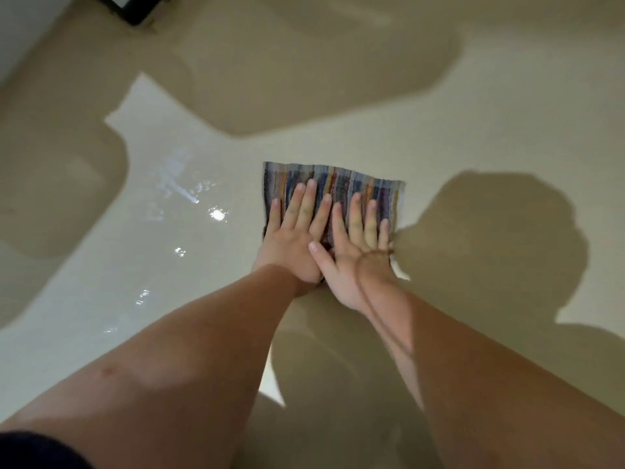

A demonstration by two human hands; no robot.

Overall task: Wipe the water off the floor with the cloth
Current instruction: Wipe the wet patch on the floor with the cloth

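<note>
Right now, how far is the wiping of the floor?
Done: I cannot tell which parts are already dry. In hand: the left hand and right hand press flat on the striped cloth, fingers spread. Left: shiny water drops and streaks remain on the floor, left of the cloth, not yet wiped.

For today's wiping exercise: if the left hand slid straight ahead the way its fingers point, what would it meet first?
Only more striped cloth, then bare floor; the left hand points up-frame, and the glinting water lies off to its left.
</note>
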